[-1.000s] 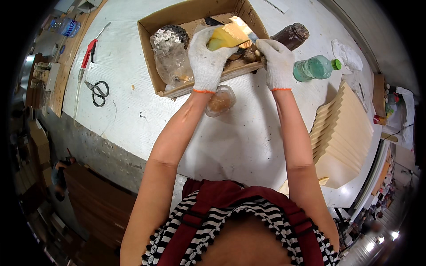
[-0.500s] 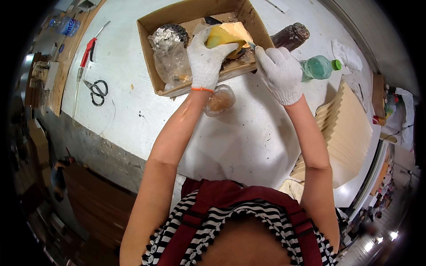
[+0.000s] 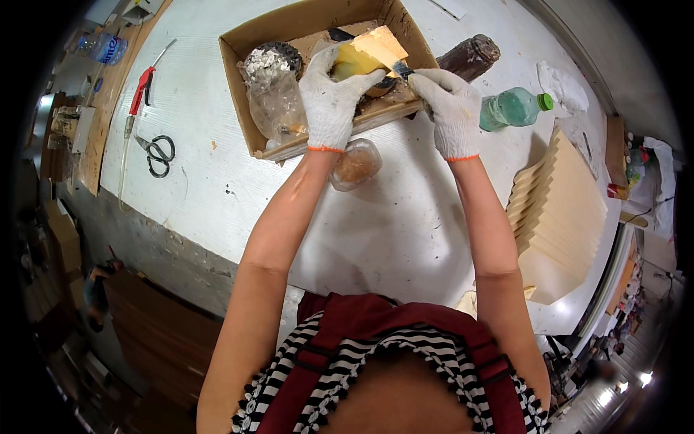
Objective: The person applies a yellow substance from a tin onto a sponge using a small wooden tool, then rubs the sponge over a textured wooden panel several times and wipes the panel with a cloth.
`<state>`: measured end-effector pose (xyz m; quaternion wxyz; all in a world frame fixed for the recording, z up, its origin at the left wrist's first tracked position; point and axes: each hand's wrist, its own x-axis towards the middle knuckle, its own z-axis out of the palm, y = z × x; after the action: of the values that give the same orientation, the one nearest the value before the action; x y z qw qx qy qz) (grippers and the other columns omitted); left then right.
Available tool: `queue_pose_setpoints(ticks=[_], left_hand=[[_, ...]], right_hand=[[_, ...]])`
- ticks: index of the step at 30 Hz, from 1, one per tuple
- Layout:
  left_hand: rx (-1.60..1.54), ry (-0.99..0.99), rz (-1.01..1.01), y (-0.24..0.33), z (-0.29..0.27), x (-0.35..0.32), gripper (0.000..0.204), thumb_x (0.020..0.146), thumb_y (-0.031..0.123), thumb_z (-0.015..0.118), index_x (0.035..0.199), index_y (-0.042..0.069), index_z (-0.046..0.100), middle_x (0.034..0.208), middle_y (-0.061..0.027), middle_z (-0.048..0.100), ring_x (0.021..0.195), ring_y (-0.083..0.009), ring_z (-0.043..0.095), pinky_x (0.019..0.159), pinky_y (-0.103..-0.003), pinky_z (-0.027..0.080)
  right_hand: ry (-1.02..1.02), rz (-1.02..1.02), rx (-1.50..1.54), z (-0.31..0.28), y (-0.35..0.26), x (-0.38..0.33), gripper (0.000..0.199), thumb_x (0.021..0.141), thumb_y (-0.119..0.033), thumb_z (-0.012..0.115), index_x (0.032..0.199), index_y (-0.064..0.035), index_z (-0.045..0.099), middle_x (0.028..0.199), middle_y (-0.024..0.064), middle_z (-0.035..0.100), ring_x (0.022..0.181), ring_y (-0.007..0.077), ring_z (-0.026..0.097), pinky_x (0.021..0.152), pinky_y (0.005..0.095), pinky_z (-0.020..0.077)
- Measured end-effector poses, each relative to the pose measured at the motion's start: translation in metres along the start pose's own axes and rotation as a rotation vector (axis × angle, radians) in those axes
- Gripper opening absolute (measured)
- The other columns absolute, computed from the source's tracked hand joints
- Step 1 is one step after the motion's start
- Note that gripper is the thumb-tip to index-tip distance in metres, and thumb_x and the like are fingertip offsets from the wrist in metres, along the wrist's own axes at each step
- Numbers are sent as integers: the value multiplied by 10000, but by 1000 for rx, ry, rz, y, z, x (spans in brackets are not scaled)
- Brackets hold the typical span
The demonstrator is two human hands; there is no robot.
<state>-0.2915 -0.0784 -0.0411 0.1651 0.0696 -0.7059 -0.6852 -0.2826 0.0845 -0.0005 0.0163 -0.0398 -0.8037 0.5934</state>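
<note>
Both my hands wear white knit gloves. My left hand (image 3: 334, 103) is closed round a glossy yellow piece (image 3: 354, 62) above a cardboard box (image 3: 240, 98). A pale gold, flat-looking sheet (image 3: 382, 45) shows at the far side of that piece; whether the two are joined I cannot tell. My right hand (image 3: 450, 108), right of the box's near corner, pinches a small brush (image 3: 402, 69) with dark bristles. The bristles meet the gold sheet's near right edge in view. Inside the box lie a crumpled foil lump (image 3: 270, 62) and a clear plastic bag (image 3: 278, 110).
A clear tub (image 3: 356, 165) with brown contents stands before the box. To the right are a dark brown cylinder (image 3: 471, 58), a green bottle (image 3: 515, 108) and pleated cream sheets (image 3: 560, 224). Scissors (image 3: 157, 155) and a red-handled blow gun (image 3: 142, 88) lie left.
My right hand has shifted slightly left and turned, bringing the brush into clearer view. The yellow piece and gold sheet have tilted a little in my left hand.
</note>
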Motion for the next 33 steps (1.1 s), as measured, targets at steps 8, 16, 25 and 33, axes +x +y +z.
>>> queue_pose_setpoints(ticks=[8,16,25,33], left_hand=[[58,54,65,-3,3,0,488,627,147,849,1038,-43,665,1025,-130,657,928,-214,630,859,-316,493],[145,65,88,-3,2,0,486,629,141,849,1044,-34,666,1039,-127,652,940,-218,629,868,-318,495],[101,59,69,-1,3,0,501,638,124,843,1067,-51,654,1045,-124,642,949,-202,623,876,-311,495],[-58,39,9,-9,0,1,526,644,148,850,1073,-75,643,1021,-132,661,908,-187,622,831,-298,507]], right_hand=[[102,23,90,-8,18,27,251,781,-170,706,925,33,738,738,33,675,658,71,567,606,220,453],[8,115,207,-7,-3,1,252,807,-160,710,954,44,717,731,23,657,601,42,526,531,190,403],[56,152,288,-18,5,3,236,806,-144,709,960,35,717,713,8,647,552,26,487,478,174,361],[-18,202,251,-17,15,0,219,801,-150,724,937,21,718,697,2,645,539,26,489,472,170,360]])
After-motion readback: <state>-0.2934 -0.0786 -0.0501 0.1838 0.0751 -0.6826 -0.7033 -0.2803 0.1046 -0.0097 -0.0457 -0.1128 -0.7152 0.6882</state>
